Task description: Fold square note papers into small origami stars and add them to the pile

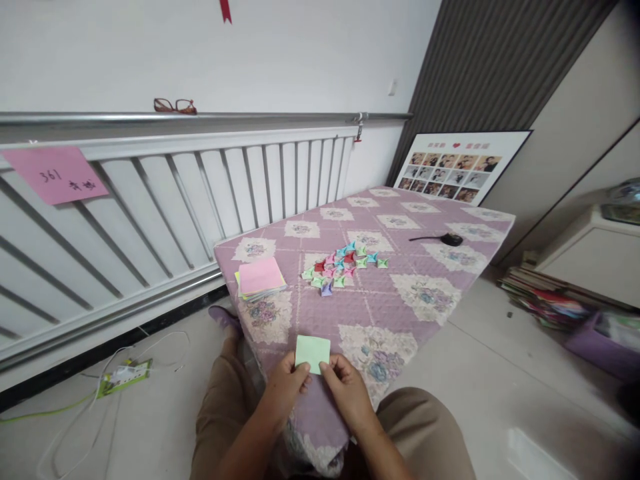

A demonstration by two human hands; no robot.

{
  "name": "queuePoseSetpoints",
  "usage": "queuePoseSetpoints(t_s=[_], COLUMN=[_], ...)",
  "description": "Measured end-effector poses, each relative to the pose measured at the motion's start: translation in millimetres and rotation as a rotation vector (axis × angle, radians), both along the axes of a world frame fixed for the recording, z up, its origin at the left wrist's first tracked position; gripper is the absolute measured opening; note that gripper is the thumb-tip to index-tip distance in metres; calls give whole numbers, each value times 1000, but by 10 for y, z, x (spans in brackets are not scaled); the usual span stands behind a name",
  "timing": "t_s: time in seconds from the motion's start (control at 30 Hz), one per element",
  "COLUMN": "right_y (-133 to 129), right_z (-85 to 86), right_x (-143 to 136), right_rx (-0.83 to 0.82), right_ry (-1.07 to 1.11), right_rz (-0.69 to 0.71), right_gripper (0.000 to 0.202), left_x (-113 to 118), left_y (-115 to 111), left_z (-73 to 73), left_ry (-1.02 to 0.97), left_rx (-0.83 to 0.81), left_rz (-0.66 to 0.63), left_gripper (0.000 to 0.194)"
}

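Between my two hands is a light green square of paper (313, 352), held up near the close corner of the table. My left hand (291, 380) pinches its lower left corner between thumb and fingers. At the lower right corner, my right hand (345, 383) grips it the same way. Beyond them, several small folded paper pieces (340, 268) in green, pink, red, blue and purple lie grouped on the cloth. To their left sits a stack of coloured paper sheets (261, 275), pink on top.
A purple flowered tablecloth (370, 310) covers the table. A black ladle-like utensil (450, 239) lies at its right, and a photo board (460, 163) leans behind. Along the left runs a white radiator (200, 193); a power strip (125, 377) with cables is on the floor.
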State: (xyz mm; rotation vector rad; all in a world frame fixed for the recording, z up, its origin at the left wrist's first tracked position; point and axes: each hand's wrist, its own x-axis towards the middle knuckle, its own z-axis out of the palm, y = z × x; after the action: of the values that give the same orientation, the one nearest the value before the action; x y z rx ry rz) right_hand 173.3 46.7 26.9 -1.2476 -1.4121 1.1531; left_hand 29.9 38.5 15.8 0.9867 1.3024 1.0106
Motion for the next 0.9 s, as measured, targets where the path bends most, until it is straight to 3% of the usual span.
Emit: queuePoseSetpoints(t_s=[0.17, 0.37, 0.5, 0.63, 0.9], right_y=[-17, 10, 21, 14, -6], right_z=[16, -68, -178, -222, -157], right_x=[22, -3, -40, -79, -110], right_rx=[150, 64, 224, 291, 253], right_ry=[-273, -161, -521, -787, -946], right_rz=[85, 51, -54, -52, 21], right_gripper=[33, 35, 39, 51, 40], left_x=[-109, -276, -300, -296, -386], left_y=[103, 120, 42, -28, 18], left_z=[-14, 67, 142, 194, 249], left_ry=[219, 424, 675, 968, 1062], left_rx=[30, 63, 100, 106, 213], left_rz=[1, -84, -122, -202, -300], left_gripper=[17, 1, 18, 38, 37])
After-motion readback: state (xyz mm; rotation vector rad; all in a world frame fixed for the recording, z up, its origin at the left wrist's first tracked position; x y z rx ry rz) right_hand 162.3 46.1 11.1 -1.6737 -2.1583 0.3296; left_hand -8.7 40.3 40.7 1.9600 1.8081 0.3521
